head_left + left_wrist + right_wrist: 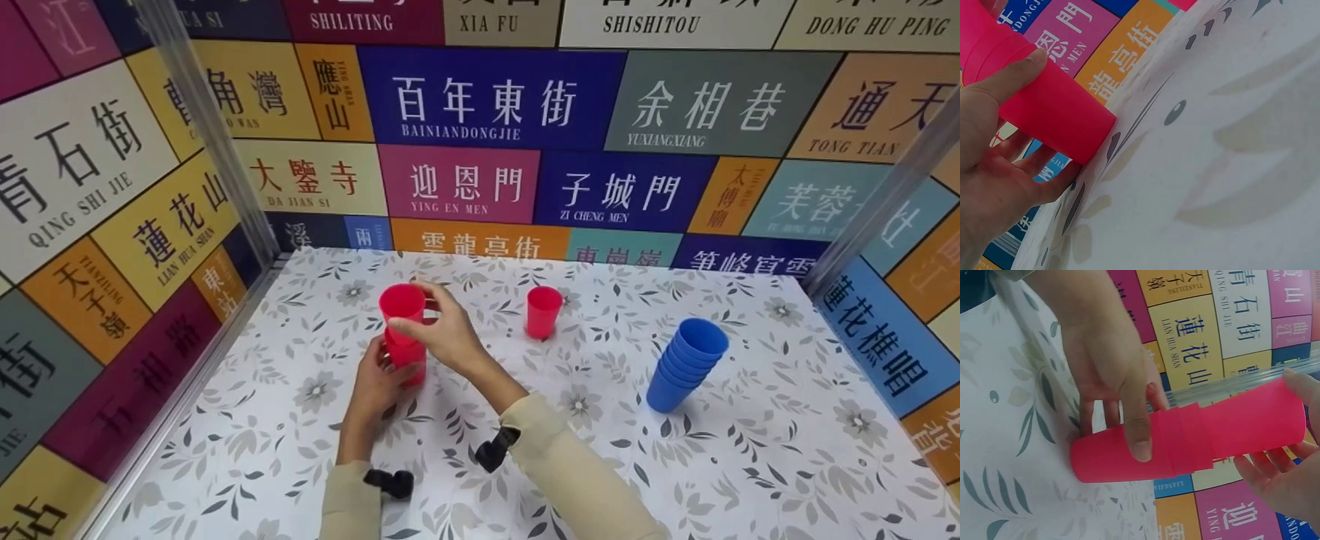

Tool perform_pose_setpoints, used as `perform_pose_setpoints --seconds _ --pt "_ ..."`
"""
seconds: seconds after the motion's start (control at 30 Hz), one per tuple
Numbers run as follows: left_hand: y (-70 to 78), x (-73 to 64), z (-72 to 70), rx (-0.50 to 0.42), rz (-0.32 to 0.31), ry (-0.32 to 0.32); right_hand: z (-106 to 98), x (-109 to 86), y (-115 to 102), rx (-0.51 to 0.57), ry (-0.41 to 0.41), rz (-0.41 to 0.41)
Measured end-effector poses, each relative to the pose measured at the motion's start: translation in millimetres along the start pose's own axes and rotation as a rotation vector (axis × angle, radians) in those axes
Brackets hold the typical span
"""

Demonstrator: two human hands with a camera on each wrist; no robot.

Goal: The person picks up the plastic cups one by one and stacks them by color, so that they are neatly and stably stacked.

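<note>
My left hand (pixel 375 382) holds a short stack of red plastic cups (pixel 409 356), its thumb and fingers round the outside. In the left wrist view the base of this stack (pixel 1058 107) is right at the tablecloth. My right hand (pixel 454 334) grips one more red cup (pixel 401 304) near its rim, mouth upward. In the right wrist view that cup (pixel 1258 419) has its lower end inside the top of the stack (pixel 1109 458), and most of its wall still shows above the stack's rims.
A single red cup (pixel 543 313) stands upright to the right of my hands. Farther right is a nested stack of several blue cups (pixel 679 375), mouths up. The table (pixel 300 465) has a white floral cloth. Walls with coloured sign panels (pixel 495 97) enclose its back and sides.
</note>
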State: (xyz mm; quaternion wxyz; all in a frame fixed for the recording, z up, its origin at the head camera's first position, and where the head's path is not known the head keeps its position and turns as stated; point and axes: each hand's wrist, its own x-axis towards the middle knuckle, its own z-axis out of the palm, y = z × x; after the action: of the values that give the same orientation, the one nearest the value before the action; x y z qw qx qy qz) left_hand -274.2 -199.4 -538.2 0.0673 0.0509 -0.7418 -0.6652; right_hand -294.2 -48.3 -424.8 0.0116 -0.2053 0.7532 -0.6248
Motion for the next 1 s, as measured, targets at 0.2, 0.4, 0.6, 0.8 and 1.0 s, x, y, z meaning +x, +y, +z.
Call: perform_pose_setpoints --seconds 0.2,0.4,0.6,0.8,1.0 --pt "0.3 -1.2 0.8 -0.008 -0.028 0.009 5 -0.8 15 -0.021 0.029 0.016" --pt "1.5 0.2 1.1 -0.035 -0.021 0.0 7 -1.5 27 -0.05 0.038 0.025" --pt "-0.1 0.6 0.8 -0.029 0.023 0.004 13 -5.0 38 -0.104 0.03 0.025" --pt "0.2 0.4 0.7 0.007 0.036 0.013 15 -7.6 45 -0.097 0.013 0.045" --pt "0.7 0.9 0.4 0.006 0.038 0.012 14 -7.6 45 -0.096 0.0 0.062"
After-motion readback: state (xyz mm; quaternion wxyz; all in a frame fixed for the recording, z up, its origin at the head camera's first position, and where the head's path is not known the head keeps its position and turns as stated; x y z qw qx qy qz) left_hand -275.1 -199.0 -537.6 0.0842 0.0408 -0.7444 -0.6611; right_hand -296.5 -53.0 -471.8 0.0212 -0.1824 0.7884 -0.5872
